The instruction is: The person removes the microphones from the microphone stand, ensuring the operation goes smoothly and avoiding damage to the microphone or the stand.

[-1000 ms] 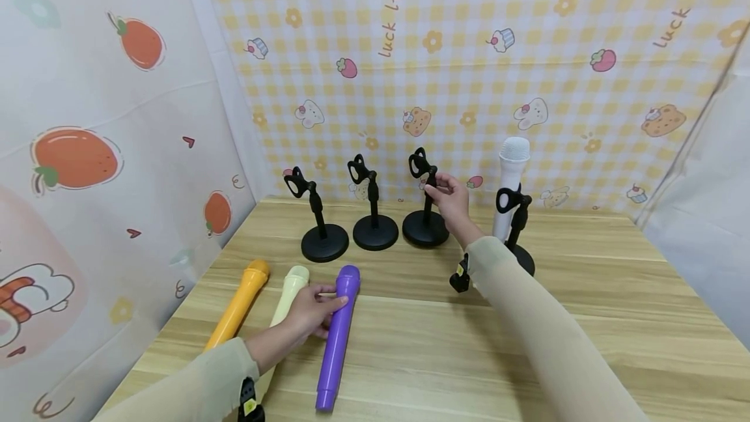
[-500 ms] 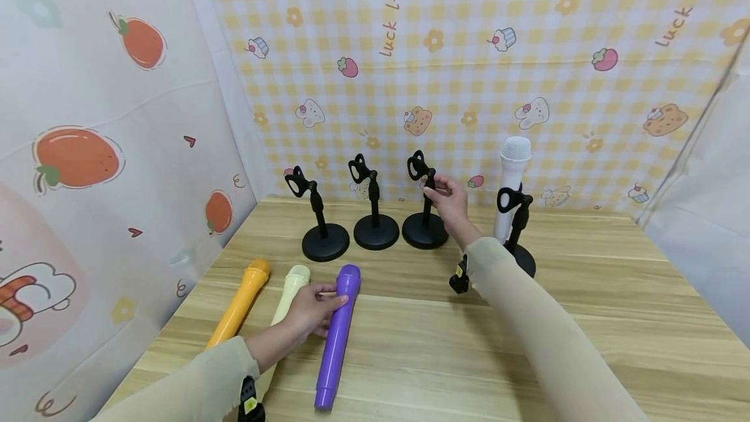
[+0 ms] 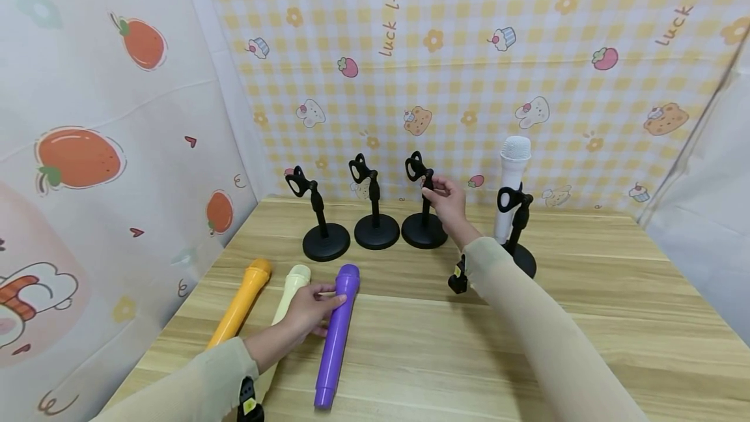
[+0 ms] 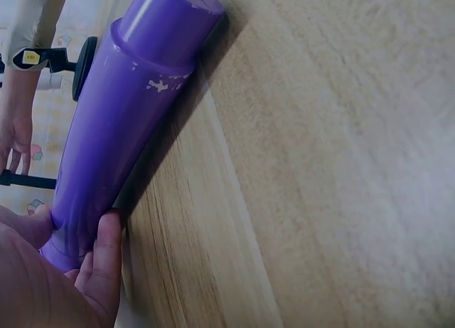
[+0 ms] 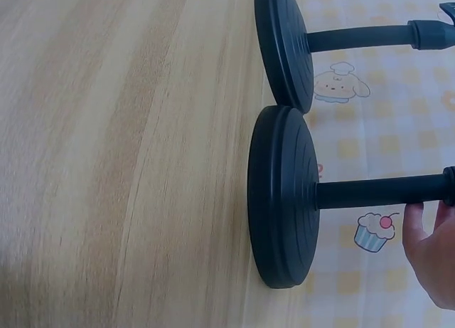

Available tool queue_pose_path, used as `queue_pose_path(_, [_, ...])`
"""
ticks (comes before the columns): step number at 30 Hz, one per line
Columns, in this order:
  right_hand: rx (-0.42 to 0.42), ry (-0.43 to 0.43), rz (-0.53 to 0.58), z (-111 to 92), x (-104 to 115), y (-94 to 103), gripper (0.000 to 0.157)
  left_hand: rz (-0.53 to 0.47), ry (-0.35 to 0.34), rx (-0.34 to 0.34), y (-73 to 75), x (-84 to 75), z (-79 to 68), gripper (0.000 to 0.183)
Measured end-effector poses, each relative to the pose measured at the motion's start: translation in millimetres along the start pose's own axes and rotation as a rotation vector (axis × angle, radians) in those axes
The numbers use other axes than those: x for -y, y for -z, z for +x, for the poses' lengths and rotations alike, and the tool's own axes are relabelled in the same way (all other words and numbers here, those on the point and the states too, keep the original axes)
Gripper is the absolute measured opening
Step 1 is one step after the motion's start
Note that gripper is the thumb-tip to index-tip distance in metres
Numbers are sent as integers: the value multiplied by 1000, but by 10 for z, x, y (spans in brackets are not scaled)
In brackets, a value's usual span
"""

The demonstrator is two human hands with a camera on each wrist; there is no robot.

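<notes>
My left hand (image 3: pixel 309 311) grips the purple microphone (image 3: pixel 336 344) near its head, thumb on one side and fingers on the other; the microphone lies along the table. In the left wrist view its tail end (image 4: pixel 170 22) points away from the hand. My right hand (image 3: pixel 450 204) pinches the upright pole of a black microphone stand (image 3: pixel 424 232), just below its clip (image 3: pixel 416 166). That stand's round base rests on the table, and its clip holds nothing. The right wrist view shows the fingers (image 5: pixel 414 232) against the pole (image 5: pixel 377 193).
Two more black stands, a middle one (image 3: pixel 377 233) and a left one (image 3: pixel 326 243), stand with bare clips. At right a white microphone (image 3: pixel 512 168) stands upright by another stand (image 3: pixel 518 213). A cream microphone (image 3: pixel 297 279) and an orange microphone (image 3: pixel 240 301) lie left.
The stand in my right hand has shifted slightly left, its clip a little lower. My left hand and the purple microphone have barely moved.
</notes>
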State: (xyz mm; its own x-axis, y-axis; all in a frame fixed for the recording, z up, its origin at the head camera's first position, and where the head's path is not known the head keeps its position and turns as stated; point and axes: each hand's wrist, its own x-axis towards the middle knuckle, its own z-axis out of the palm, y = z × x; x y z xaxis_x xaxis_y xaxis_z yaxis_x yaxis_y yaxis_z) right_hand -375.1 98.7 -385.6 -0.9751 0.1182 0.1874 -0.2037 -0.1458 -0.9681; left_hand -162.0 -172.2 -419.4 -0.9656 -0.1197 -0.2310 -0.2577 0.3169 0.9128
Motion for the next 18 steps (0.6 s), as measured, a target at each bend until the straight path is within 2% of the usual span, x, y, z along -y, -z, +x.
queue_pose_path(18, [5,-20,-39,-40,46,-4,34,-12,2,-12,3,20,-13,46])
